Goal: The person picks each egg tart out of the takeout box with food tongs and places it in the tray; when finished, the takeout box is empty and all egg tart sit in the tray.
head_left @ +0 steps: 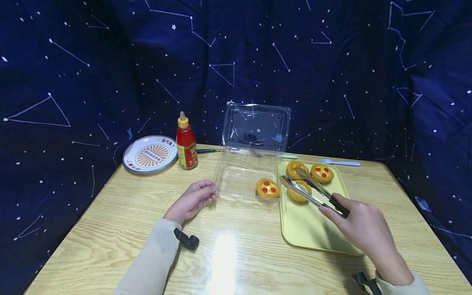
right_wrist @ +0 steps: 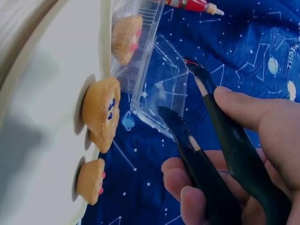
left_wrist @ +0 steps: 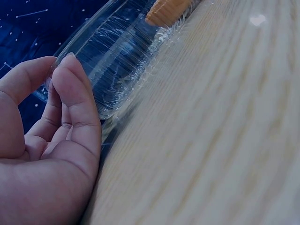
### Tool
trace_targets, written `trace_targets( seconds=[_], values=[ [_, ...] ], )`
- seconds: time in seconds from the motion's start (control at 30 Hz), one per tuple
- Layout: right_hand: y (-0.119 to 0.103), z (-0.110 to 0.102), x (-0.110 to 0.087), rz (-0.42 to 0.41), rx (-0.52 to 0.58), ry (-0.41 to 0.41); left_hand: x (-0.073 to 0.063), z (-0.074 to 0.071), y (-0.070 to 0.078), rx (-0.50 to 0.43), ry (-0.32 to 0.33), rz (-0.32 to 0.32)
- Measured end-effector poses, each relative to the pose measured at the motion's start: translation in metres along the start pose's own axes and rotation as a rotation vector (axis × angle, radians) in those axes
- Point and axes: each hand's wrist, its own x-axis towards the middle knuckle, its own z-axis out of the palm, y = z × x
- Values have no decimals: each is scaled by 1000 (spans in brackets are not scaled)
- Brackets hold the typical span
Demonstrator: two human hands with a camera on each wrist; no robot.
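Note:
My left hand (head_left: 193, 200) pinches the left rim of a clear plastic container (head_left: 236, 176) between thumb and finger, as the left wrist view shows. Its hinged lid (head_left: 254, 127) stands raised at the back. One egg tart with red dots (head_left: 267, 188) sits inside, at the front right. In my right hand (head_left: 368, 225) is a pair of metal tongs with black handles (head_left: 313, 199), tips spread apart with nothing between them. The tongs are over the yellow tray (head_left: 313, 229), which bears another red-dotted tart (head_left: 322, 173), a tart with dark blue dots (right_wrist: 101, 108) and a third, partly hidden tart (head_left: 293, 167).
Left of the container stands a red sauce bottle with a yellow cap (head_left: 187, 145), beside a patterned plate (head_left: 151, 154). A light blue fork (head_left: 341, 162) lies behind the tray. A dark-handled utensil (head_left: 206, 150) lies near the bottle. A starry dark blue cloth (head_left: 129, 82) hangs behind the table.

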Motion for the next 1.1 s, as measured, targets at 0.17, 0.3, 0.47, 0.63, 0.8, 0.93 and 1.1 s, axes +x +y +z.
trace_targets(
  seconds=[0.17, 0.3, 0.47, 0.63, 0.8, 0.93, 1.1],
  values=[
    [-10, 2, 9, -67, -5, 1, -2, 0, 1, -1, -7, -1],
    [-18, 3, 16, -92, -11, -24, -3, 1, 2, 5, -22, 5],
    [-24, 10, 25, -117, -27, -72, -3, 2, 2, 4, -34, 10],
    [-30, 18, 34, -140, -46, -107, -3, 2, 2, -1, -31, 8],
    [-37, 24, 40, -120, -38, -144, -2, 1, 1, -4, -14, 0],
    [-40, 32, 44, -126, -43, -148, -1, 0, 1, -4, -12, -4],
    [-46, 38, 48, -131, -67, -165, -1, -1, 0, -2, -17, 2]
  ],
)
